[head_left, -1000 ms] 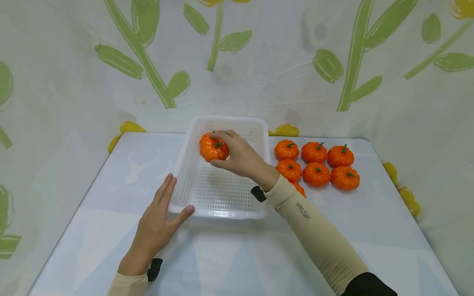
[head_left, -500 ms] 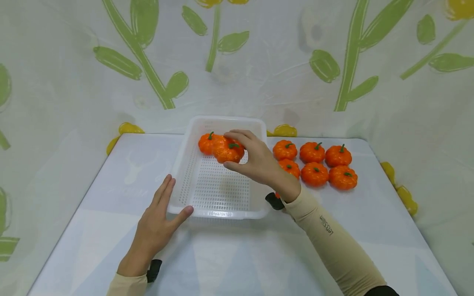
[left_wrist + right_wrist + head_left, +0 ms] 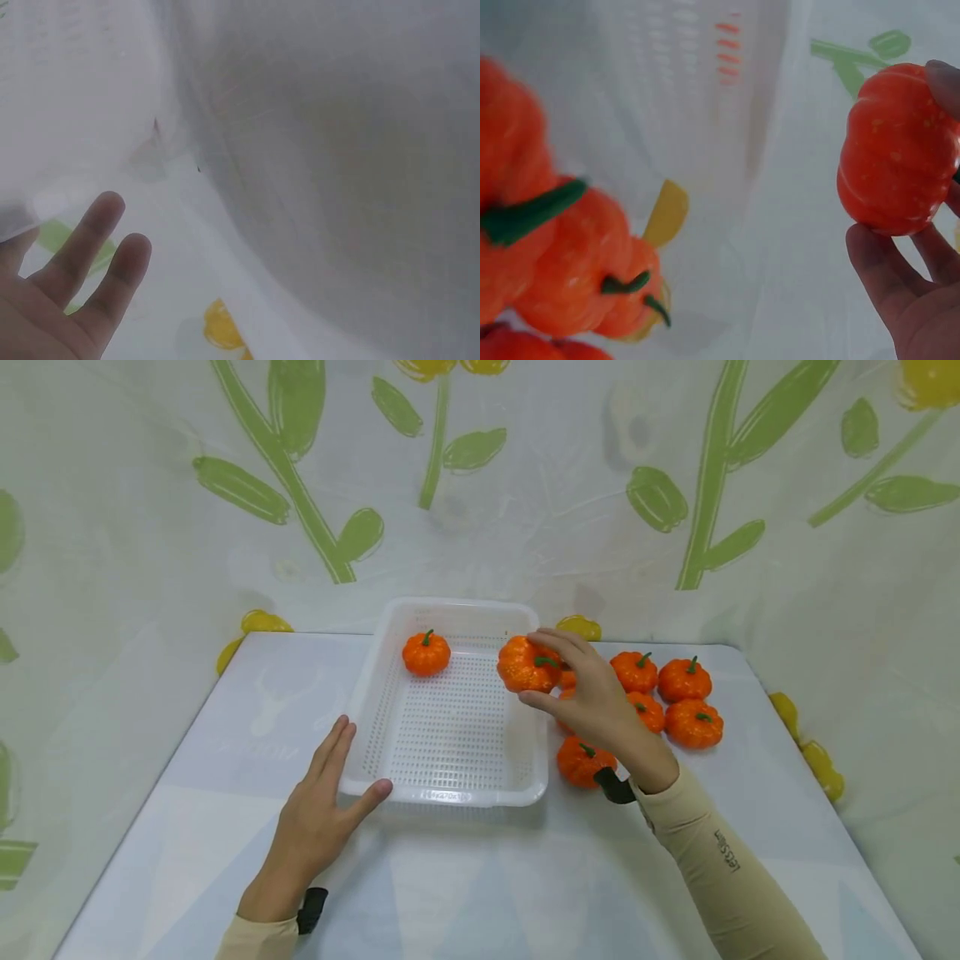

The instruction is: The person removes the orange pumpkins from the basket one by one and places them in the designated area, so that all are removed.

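Note:
My right hand (image 3: 592,693) pinches a small orange pumpkin (image 3: 523,665) with a green stem between thumb and fingers, over the right rim of a white perforated plastic basket (image 3: 450,795). In the right wrist view the held pumpkin (image 3: 897,150) shows its ribbed, glossy side. Another pumpkin (image 3: 426,654) sits in the basket's far left corner. My left hand (image 3: 318,818) rests at the basket's near left corner, fingers straight along the side and thumb at the front rim. The left wrist view has those fingers (image 3: 112,277) extended beside the basket wall.
Several more pumpkins stand grouped on the table right of the basket, partly behind my right hand; the nearest pumpkin (image 3: 581,764) is by the basket's right side. The pale table (image 3: 465,893) meets a wall curtain (image 3: 540,510) with printed plants at its far edge.
My right hand has carried its pumpkin rightward, from in front of the pumpkin in the basket to the basket's right rim. The left hand and the basket have stayed in place.

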`<action>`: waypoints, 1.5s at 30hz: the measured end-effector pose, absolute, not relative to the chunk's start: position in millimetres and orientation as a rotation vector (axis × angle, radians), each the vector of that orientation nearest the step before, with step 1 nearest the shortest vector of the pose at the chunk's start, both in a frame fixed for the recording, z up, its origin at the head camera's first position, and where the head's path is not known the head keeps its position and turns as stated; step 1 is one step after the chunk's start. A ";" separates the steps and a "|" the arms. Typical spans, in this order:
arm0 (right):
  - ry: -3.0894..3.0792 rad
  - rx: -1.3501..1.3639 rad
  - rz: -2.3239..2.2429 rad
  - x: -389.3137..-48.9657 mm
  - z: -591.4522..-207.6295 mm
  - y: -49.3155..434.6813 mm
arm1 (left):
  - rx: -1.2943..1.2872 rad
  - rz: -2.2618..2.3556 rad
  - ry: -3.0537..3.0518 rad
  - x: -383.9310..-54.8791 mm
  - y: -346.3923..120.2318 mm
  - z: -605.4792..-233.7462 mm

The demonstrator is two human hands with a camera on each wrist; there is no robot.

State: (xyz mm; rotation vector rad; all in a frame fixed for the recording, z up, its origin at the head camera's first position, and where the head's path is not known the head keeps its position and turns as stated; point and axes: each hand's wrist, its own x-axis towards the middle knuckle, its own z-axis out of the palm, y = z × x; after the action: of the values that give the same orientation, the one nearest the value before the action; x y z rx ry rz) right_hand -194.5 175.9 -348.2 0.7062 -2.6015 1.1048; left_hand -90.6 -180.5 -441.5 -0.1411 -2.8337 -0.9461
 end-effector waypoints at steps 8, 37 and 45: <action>-2.603 0.646 1.079 -178.7 -359.2 213.4 | -0.124 -0.962 -2.828 -90.5 -181.4 -441.5; -2.758 0.379 0.904 -119.5 -431.7 315.4 | -0.124 -0.942 -2.858 -91.2 -179.5 -441.5; -2.755 0.378 0.873 -119.8 -434.8 312.1 | -0.132 -0.968 -2.848 -91.7 -179.8 -442.2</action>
State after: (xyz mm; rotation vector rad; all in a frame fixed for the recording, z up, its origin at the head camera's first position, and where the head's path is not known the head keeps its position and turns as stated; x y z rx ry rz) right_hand -119.8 312.1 -434.8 0.3779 -2.7546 0.8735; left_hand -91.7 -179.8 -442.2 -0.1318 -2.8475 -0.9685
